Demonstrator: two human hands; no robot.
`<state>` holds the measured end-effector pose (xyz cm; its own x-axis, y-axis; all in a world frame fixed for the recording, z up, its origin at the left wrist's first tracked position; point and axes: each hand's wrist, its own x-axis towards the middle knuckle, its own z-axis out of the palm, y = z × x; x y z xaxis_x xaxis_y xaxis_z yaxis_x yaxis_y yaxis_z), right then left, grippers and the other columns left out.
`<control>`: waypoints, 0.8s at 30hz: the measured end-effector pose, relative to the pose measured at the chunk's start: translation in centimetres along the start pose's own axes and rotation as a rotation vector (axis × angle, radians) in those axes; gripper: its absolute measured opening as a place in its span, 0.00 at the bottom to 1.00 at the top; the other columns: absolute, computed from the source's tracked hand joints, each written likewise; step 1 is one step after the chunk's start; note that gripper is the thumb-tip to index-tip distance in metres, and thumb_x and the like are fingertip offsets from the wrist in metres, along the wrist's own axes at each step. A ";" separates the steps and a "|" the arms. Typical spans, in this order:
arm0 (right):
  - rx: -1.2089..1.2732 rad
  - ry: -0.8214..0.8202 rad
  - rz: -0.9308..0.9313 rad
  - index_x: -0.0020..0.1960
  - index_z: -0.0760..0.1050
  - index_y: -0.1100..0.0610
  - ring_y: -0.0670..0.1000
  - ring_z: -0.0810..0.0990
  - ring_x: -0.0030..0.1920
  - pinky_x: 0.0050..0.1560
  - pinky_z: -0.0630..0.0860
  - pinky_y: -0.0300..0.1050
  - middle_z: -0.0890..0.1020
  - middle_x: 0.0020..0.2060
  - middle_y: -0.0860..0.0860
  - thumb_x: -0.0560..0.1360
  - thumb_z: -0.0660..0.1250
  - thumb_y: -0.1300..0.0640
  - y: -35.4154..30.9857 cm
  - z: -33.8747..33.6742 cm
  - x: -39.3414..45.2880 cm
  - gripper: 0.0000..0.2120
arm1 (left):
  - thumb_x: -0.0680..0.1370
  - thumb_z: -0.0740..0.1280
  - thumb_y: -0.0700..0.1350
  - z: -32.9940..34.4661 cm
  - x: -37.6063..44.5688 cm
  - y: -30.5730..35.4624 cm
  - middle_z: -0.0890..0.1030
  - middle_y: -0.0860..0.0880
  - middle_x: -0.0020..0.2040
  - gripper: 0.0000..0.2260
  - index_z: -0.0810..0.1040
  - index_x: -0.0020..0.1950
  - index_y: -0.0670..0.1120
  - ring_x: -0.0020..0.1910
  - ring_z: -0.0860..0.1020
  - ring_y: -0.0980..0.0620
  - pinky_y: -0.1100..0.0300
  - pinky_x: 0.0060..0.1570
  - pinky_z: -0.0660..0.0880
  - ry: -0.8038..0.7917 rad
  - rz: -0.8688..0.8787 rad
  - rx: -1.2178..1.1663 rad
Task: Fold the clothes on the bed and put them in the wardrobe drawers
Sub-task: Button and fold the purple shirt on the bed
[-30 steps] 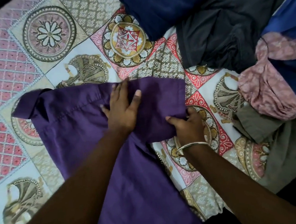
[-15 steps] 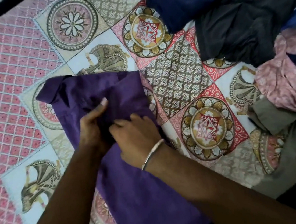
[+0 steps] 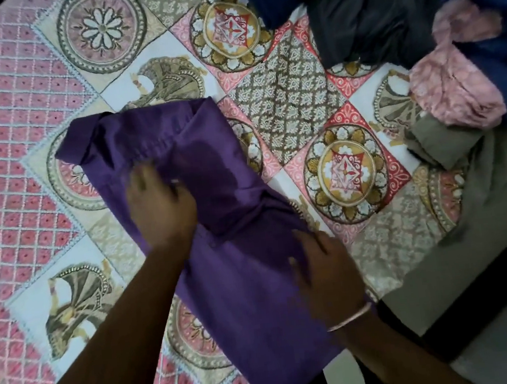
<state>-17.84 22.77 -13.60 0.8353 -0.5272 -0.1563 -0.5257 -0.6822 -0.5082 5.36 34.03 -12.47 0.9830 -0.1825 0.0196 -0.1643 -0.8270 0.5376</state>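
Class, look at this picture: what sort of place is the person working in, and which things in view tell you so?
Most likely a bedroom. The hands work a purple garment on a bed covered by a patterned bedsheet, with a heap of unfolded clothes piled at its far right, and floor beyond the bed's edge.

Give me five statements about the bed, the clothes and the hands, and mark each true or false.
1. Both hands are on the purple garment. True: the left hand is nearer its collar end, the right hand at its right edge.
2. The bracelet is on the left wrist. False: it is on the right wrist.
3. The pink garment is spread flat in front of the person. False: it lies bunched in the pile at right.
4. The purple garment lies on a patterned bedsheet. True.
5. The purple garment is folded into a small square. False: it still lies long.
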 end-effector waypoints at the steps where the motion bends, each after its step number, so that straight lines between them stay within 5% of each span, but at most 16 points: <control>1: -0.009 0.031 0.097 0.62 0.78 0.60 0.60 0.78 0.48 0.46 0.78 0.51 0.80 0.52 0.57 0.74 0.60 0.49 1.8 -0.3 -1.3 0.21 | 0.73 0.62 0.40 0.5 -0.8 0.6 0.77 0.41 0.61 0.19 0.75 0.64 0.44 0.59 0.75 0.38 0.46 0.55 0.73 -0.099 0.202 0.019; 5: 0.011 0.066 0.289 0.55 0.80 0.59 0.61 0.79 0.48 0.48 0.78 0.54 0.80 0.48 0.55 0.73 0.61 0.47 6.9 -0.4 -5.9 0.19 | 0.74 0.58 0.49 3.2 -2.9 3.0 0.77 0.47 0.67 0.25 0.74 0.69 0.47 0.67 0.74 0.45 0.40 0.65 0.69 -0.547 0.848 0.290; 10: 0.032 0.101 0.272 0.53 0.79 0.57 0.59 0.76 0.50 0.52 0.75 0.52 0.78 0.48 0.54 0.72 0.66 0.49 8.2 0.9 -8.9 0.15 | 0.71 0.55 0.51 5.2 -2.6 4.0 0.81 0.47 0.59 0.26 0.78 0.65 0.47 0.59 0.80 0.44 0.39 0.64 0.67 -0.692 1.192 0.611; 16: -0.148 0.120 0.196 0.46 0.75 0.55 0.61 0.76 0.43 0.38 0.74 0.52 0.77 0.42 0.54 0.68 0.67 0.51 8.1 1.4 -10.5 0.10 | 0.72 0.57 0.47 4.5 -1.7 5.3 0.81 0.46 0.46 0.16 0.81 0.52 0.47 0.46 0.81 0.42 0.38 0.51 0.73 -0.705 1.328 0.664; 24: 0.132 0.040 -0.023 0.52 0.70 0.51 0.56 0.80 0.41 0.37 0.76 0.45 0.80 0.44 0.51 0.67 0.68 0.56 13.1 1.9 -14.0 0.14 | 0.71 0.65 0.42 3.4 -2.3 5.5 0.77 0.40 0.41 0.06 0.78 0.45 0.42 0.33 0.80 0.36 0.48 0.25 0.76 -0.681 1.254 0.513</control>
<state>-36.08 22.17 -19.73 0.8384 -0.5336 -0.1110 -0.4784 -0.6230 -0.6189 1.92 28.08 -12.46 -0.0107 -0.9730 -0.2307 -0.9921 -0.0185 0.1242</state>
